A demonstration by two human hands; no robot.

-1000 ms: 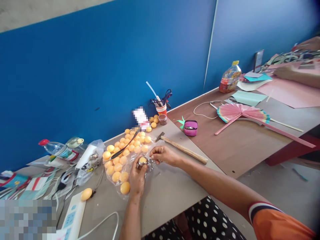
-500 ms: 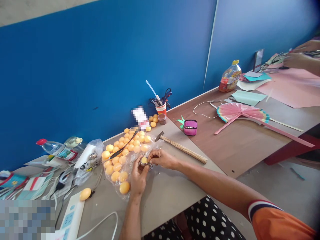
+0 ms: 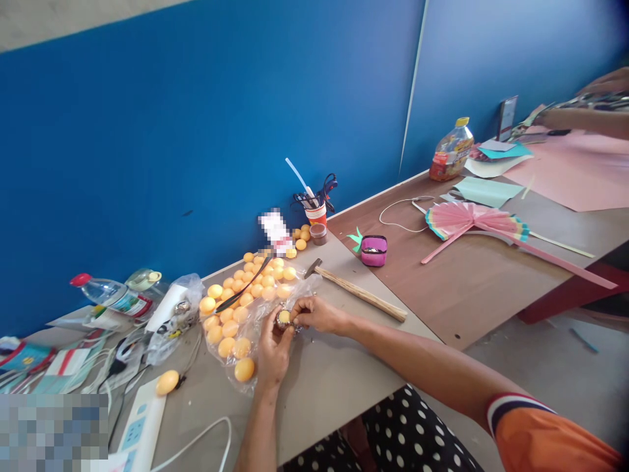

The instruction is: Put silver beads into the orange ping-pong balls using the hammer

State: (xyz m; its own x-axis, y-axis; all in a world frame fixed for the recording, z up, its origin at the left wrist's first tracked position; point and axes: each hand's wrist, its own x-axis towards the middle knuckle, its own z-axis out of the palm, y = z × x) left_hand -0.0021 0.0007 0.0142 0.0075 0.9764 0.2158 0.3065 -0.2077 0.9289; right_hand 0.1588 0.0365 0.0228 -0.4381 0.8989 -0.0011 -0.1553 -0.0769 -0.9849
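Observation:
My left hand (image 3: 274,344) is closed round a small yellow ball (image 3: 284,317) with a dark, shiny, beaded-looking covering on its sides. At the ball's right side, my right hand (image 3: 314,313) pinches with thumb and forefinger; what lies between those fingertips is too small to make out. Several orange-yellow balls (image 3: 244,370) lie on and in a clear plastic bag (image 3: 260,328) just left of my hands. A hammer (image 3: 361,292) with a wooden handle rests beyond my right hand.
A purple box (image 3: 374,251), a paper cup (image 3: 316,214) of tools and a small round jar (image 3: 318,234) stand farther back. Left are a power strip (image 3: 145,419), cables and a plastic bottle (image 3: 115,296). A pink paper fan (image 3: 474,221) lies right; another person's arm (image 3: 584,122) reaches over pink paper.
My hands stay nearly in place, with only slight finger movement at the ball. At the far right, the other person's hands have shifted left and lower over the paper.

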